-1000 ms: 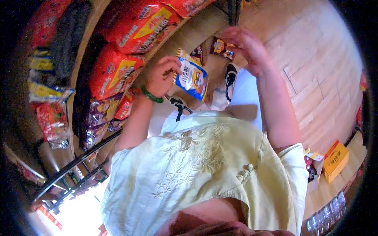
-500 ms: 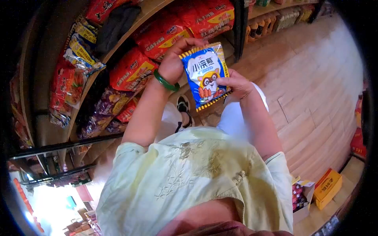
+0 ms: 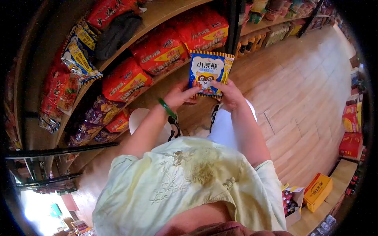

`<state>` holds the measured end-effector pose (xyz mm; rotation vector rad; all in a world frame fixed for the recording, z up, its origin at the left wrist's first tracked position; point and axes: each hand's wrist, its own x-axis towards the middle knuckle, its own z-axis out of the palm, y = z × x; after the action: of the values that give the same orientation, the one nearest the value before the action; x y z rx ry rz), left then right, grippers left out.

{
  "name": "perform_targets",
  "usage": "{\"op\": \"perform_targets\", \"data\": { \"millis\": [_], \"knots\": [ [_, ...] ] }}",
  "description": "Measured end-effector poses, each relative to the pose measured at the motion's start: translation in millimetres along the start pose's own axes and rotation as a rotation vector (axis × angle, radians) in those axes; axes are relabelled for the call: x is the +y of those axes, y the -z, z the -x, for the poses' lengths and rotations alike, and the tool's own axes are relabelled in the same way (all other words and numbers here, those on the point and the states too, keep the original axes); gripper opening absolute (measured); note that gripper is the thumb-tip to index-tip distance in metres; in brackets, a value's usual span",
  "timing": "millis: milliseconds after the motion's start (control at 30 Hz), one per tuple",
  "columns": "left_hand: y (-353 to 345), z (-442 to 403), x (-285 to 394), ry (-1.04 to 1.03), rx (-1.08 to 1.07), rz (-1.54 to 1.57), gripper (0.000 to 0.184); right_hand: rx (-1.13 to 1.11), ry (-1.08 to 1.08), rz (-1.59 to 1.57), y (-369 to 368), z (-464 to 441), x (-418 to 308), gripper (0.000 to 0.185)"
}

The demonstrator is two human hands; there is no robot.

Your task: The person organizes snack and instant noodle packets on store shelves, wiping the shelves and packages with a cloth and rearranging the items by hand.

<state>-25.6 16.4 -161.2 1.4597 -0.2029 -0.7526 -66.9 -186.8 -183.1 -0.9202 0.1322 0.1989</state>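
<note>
A blue and white snack packet (image 3: 208, 70) with a raccoon picture and striped edges is upright in front of me, its printed face toward the camera. My left hand (image 3: 180, 94), below a green bangle (image 3: 167, 109), grips its lower left side, thumb on the front. The lower right side is pinched by my right hand (image 3: 229, 93), thumb over the front. Behind the packet, the fingers of both hands are mostly hidden. Beyond my left hand a row of red noodle packs (image 3: 160, 49) lies on the low shelf.
Upper shelf (image 3: 157, 17) at the left bears a dark cloth (image 3: 119, 34), blue-yellow packets (image 3: 80, 53) and red packets. Purple bags (image 3: 103, 110) lie lower. At the lower right stand a yellow box (image 3: 317, 192) and an open carton (image 3: 296, 201). Wooden floor (image 3: 291, 102) spreads rightward.
Both hands have come together on the packet, which was in my left hand alone a second ago. The packet now stands more upright. My left hand has slid to its lower side, and the view has shifted.
</note>
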Motion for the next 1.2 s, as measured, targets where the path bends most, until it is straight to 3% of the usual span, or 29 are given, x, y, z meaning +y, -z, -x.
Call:
{"op": "perform_targets", "data": {
  "millis": [167, 267, 367, 400, 633, 767, 833, 867, 900, 1067, 1200],
  "knots": [
    [2, -9, -12, -0.004, 0.061, -0.093, 0.036, 0.075, -0.089, 0.026, -10, 7, -11, 0.031],
    [3, -5, -8, -0.003, 0.063, -0.063, 0.034, -0.034, -0.033, 0.037, -6, 8, -8, 0.038],
    [11, 5, 2, -0.155, 0.08, -0.103, 0.034, -0.074, -0.018, 0.038, -7, 5, -5, 0.044],
    [12, 12, 12, -0.1, 0.09, -0.095, 0.034, -0.059, -0.064, 0.045, -4, 3, -3, 0.044],
    [22, 35, 26, -0.246, 0.142, -0.139, 0.034, 0.087, -0.116, 0.079, -5, -5, -1, 0.039],
    [16, 46, 53, -0.264, 0.13, -0.086, 0.031, -0.064, -0.054, -0.033, -2, -1, 0, 0.033],
    [22, 41, 69, -0.544, 0.197, -0.422, 0.027, -0.105, -0.041, -0.05, 2, -1, 1, 0.031],
    [31, 30, 72, -0.558, 0.217, -0.452, 0.023, -0.087, -0.057, -0.037, 6, -5, 4, 0.031],
    [19, 35, 91, -0.439, 0.164, -0.176, 0.019, -0.076, -0.078, -0.023, 8, -9, 8, 0.03],
    [7, 9, 108, -0.421, 0.066, 0.146, 0.019, -0.056, -0.079, -0.021, 7, -2, -3, 0.03],
    [-2, -6, 82, -0.412, 0.014, 0.054, 0.017, 0.023, -0.038, -0.089, 19, -12, 7, 0.031]
  ]
}}
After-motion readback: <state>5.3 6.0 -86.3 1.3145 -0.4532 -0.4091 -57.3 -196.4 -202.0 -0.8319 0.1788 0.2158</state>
